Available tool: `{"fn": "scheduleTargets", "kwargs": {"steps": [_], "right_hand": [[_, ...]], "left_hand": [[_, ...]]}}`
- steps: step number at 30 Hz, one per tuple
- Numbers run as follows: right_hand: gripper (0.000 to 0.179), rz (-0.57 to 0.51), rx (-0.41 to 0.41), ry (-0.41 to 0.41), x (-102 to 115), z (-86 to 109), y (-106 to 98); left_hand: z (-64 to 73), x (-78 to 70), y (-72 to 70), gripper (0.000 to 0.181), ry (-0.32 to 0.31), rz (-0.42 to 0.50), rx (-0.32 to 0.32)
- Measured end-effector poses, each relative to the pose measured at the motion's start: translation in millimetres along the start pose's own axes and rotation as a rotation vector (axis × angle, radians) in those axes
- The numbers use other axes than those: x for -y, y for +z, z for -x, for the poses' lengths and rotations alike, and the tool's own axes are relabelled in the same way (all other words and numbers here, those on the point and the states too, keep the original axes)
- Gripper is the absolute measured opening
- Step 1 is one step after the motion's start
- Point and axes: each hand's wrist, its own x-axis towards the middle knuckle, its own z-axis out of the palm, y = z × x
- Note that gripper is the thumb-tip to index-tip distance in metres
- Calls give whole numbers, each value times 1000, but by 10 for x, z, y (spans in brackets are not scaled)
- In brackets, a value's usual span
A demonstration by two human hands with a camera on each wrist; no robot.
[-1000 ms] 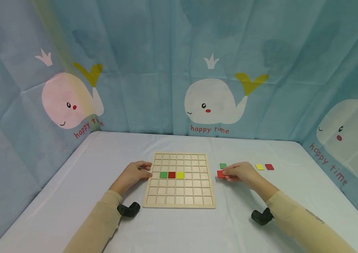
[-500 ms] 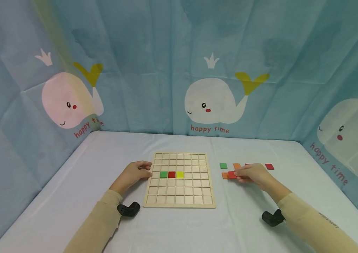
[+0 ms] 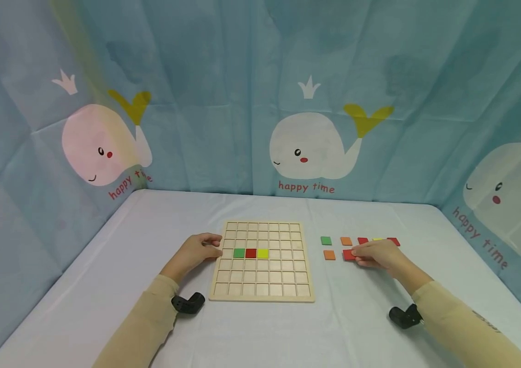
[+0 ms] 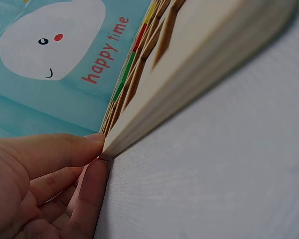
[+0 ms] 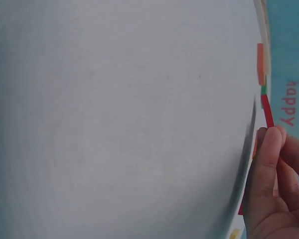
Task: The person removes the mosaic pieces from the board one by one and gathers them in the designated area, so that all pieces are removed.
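A wooden grid board (image 3: 288, 278) lies flat on the table. A green tile (image 3: 239, 253), a dark red tile (image 3: 251, 253) and a yellow tile (image 3: 263, 253) sit side by side in one of its rows. My left hand (image 3: 196, 255) pinches the board's left edge with thumb and finger, as the left wrist view also shows. To the right of the board, my right hand (image 3: 380, 255) pinches a red tile (image 3: 348, 255) by one side. In the right wrist view this red tile (image 5: 267, 110) is held tilted between the fingertips.
Loose tiles lie right of the board: a green one (image 3: 326, 240), orange ones (image 3: 346, 240) (image 3: 329, 255), a red one (image 3: 363, 240), a partly hidden yellow one (image 3: 379, 238) and another red one (image 3: 394, 241). A whale-print curtain (image 3: 196, 143) stands behind the white-covered table (image 3: 260, 332).
My right hand has moved right with the red tile, away from the board. An orange tile that was out of sight now shows in the near row. The left hand stays at the board.
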Motion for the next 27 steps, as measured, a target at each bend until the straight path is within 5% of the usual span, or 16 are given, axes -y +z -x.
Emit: {"fn": "scheduleTargets", "kwargs": {"steps": [12,27], "right_hand": [[50,-32,-10,43,-7,-18,-50],[41,65,-60,-37,15,-22,-34]], "left_hand": [[-17,3,8,53,6,-8,-2],[-30,20,16,52,-1,-11,-16]]}}
